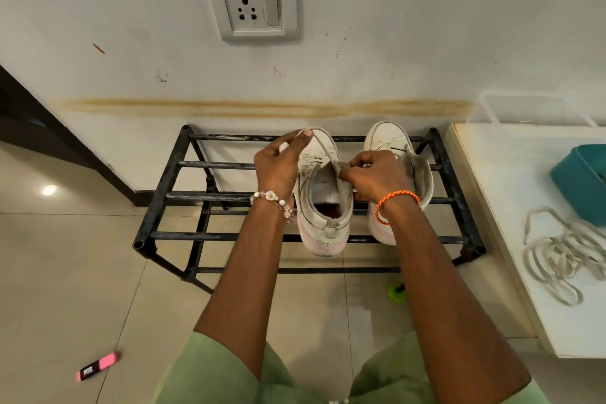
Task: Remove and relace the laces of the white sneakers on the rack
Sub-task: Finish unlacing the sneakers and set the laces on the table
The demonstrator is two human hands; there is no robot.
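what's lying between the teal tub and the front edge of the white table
A loose heap of white laces lies on the white table, just in front of the teal tub, in the head view.

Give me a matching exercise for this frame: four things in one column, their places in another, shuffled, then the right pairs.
Things:
1. sneakers
2. loose laces
3. pink eraser
4. socket

Places:
A. on the floor tiles
B. on the white table
C. on the wall
D. on the black rack

Pairs: 1-D, 2-B, 3-A, 4-C
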